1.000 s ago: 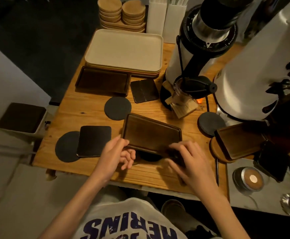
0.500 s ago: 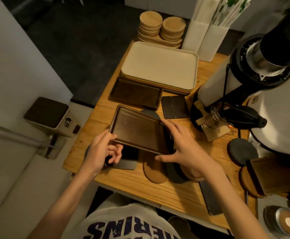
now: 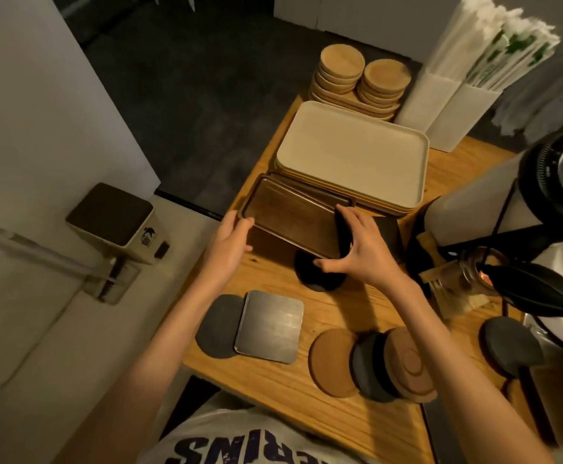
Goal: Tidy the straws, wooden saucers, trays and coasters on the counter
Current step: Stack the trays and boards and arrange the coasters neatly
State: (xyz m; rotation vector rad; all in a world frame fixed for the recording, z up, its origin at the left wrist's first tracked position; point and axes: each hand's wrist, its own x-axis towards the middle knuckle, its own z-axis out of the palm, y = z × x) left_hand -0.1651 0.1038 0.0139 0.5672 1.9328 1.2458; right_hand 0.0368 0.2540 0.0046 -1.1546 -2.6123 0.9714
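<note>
A dark wooden tray (image 3: pixel 290 217) is held by both hands, tilted, over a second dark tray (image 3: pixel 310 187) that lies in front of the cream trays (image 3: pixel 354 152). My left hand (image 3: pixel 231 239) grips its left end and my right hand (image 3: pixel 357 246) holds its right end. Round wooden saucers (image 3: pixel 362 77) stand stacked at the back, beside white holders of wrapped straws (image 3: pixel 484 45). Near the front edge lie a square metal coaster (image 3: pixel 270 326) over a dark round coaster (image 3: pixel 218 326), and a fanned group of round coasters (image 3: pixel 374 363).
A coffee grinder (image 3: pixel 541 195) and a white machine crowd the counter's right side. Another dark round coaster (image 3: pixel 509 343) lies by the machine and one more (image 3: pixel 310 276) under my right hand. The wooden counter (image 3: pixel 307 403) ends at the left; a small box (image 3: pixel 112 216) sits below.
Both hands carried the dark tray from the counter's front to the back left, over the other dark tray. Coasters that it had covered now show at the front.
</note>
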